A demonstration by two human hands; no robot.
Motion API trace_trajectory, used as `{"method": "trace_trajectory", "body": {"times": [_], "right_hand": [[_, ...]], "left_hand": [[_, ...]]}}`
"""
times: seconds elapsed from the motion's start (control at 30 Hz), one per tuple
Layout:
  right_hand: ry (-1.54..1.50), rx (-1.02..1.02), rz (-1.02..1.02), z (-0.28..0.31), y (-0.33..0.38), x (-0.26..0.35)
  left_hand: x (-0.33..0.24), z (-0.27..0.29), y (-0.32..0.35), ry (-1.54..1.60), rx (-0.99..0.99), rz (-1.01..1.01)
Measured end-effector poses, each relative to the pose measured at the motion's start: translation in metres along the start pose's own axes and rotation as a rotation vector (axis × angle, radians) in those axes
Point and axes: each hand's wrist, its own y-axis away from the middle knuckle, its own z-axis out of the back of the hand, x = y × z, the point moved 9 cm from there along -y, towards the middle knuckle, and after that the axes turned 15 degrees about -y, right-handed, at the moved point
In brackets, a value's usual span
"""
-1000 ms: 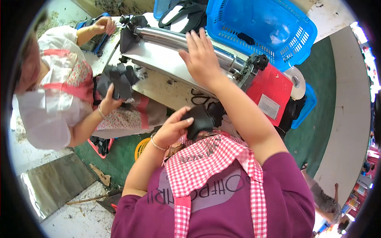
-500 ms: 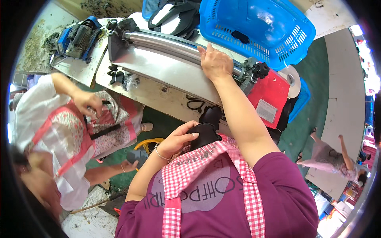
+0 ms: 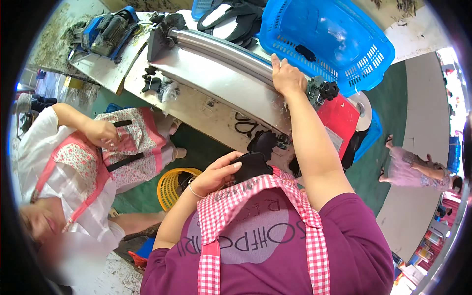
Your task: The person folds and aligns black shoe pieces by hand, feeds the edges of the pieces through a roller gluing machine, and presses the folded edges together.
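Observation:
My left hand (image 3: 216,176) is closed on black fabric pieces (image 3: 252,166) in front of my apron, thumb on top. Just beyond them another dark piece (image 3: 263,141) shows at the table edge. My right arm is stretched forward, and the right hand (image 3: 290,81) lies on the right end of the roller machine (image 3: 221,71), its fingers extended. I see nothing in that hand, though its underside is hidden. A long metal roller runs along the machine behind a pale plate.
Beyond the machine stand a blue basket (image 3: 381,54) with a small black piece in it and stacked black-and-white pieces (image 3: 236,22). A red box (image 3: 339,114) and white roll (image 3: 363,110) are right. At left are a co-worker in a floral apron (image 3: 130,142) and a yellow basket (image 3: 169,189).
The view has shifted slightly, so the machine and blue basket sit farther right. Both my hands keep nearly the same pose. The co-worker's lower hand and the dark piece in it are now out of sight.

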Motion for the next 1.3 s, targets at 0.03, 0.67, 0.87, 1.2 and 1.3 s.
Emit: {"method": "trace_trajectory", "body": {"times": [0.03,0.67,0.87,1.2,1.3], "right_hand": [[-0.09,0.148,-0.125,0.001,0.006,0.002],[-0.528,0.059,0.549,0.04,0.14,0.018],[-0.773,0.236,0.566,0.051,0.123,0.018],[-0.194,0.308,0.823,0.113,0.043,0.068],[-0.272,0.58,0.869,0.112,-0.011,0.075]], "left_hand": [[0.007,0.004,0.001,0.035,-0.049,-0.013],[-0.091,-0.012,-0.075,-0.641,-0.647,-0.6],[-0.104,0.009,-0.089,-0.615,-0.798,-0.569],[-0.148,0.021,-0.101,-0.715,-0.592,-0.385],[-0.132,0.057,-0.094,-0.919,-0.701,-0.171]]}}
